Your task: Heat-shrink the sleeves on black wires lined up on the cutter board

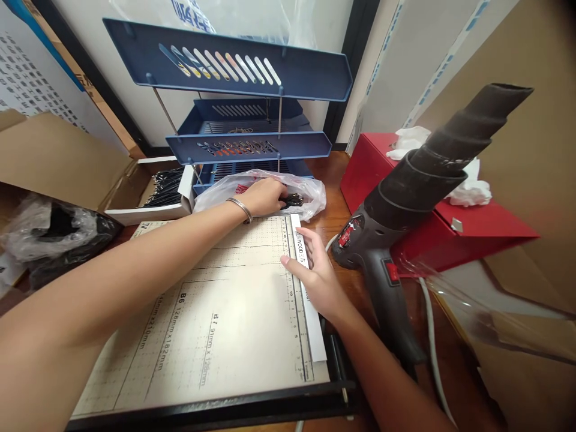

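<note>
In the head view, our left hand (265,197), with a bracelet (240,209) on its wrist, reaches ahead into a clear plastic bag (310,193) lying at the far edge of the cutting board (216,312). Its fingers are curled shut around a small clump of black pieces (292,200) at the bag's mouth. Our right hand (315,273) lies open and flat, holding nothing, palm down on the white guide strip (315,327) along the board's right edge.

We judge the work to be at an early stage: the pieces are gripped but not out of the bag, and the gridded board between our hands bears nothing.

Counting, we see:
- one bag and one board;
- one heat gun (405,228) resting on the table (335,177) just right of our right hand;
- one red box (432,222) beyond it, with crumpled white tissue (468,189) on top;
- one blue tray rack (243,78) of three tiers past our left hand;
- one white box (164,191) of black strands to that hand's left.

How many black pieces are in the grip we cannot tell.
</note>
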Available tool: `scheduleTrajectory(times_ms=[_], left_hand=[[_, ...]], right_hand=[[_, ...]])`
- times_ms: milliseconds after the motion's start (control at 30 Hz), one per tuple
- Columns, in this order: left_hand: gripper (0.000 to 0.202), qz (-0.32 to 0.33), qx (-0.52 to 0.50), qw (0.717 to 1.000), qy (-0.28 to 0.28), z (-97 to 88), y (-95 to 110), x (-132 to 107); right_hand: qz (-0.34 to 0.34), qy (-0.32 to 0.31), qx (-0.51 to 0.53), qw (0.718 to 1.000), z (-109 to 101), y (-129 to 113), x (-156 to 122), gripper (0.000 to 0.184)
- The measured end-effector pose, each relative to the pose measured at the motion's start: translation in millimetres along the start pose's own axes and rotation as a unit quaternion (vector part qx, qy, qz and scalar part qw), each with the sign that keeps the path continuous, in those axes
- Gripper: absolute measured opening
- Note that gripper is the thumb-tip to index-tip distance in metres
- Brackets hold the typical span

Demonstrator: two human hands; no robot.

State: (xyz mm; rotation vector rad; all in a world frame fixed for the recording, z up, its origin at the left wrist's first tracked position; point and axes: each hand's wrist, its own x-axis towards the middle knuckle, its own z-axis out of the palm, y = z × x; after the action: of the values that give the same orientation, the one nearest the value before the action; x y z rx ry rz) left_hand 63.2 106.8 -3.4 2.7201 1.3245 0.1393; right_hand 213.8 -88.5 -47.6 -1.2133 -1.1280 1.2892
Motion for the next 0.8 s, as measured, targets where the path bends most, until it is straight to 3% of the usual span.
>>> scheduleTrajectory(times_ms=[367, 667, 800], left_hand=[[0.018, -0.025, -0.073, 0.997, 0.029, 5.9, -10, 2], [0.023, -0.027, -0.040, 0.998, 0.042, 6.4, -9, -5], [0.027, -0.010, 0.009, 0.998, 0.059, -1.9, -4, -11]], right_hand=[[0.002, 0.001, -0.006, 1.000, 1, -2, -1, 0.066], [0.000, -0.001, -0.001, 1.000, 0, 0, 0, 0.066], [-0.001, -0.003, -0.001, 1.000, -1, 1, 0, 0.068]])
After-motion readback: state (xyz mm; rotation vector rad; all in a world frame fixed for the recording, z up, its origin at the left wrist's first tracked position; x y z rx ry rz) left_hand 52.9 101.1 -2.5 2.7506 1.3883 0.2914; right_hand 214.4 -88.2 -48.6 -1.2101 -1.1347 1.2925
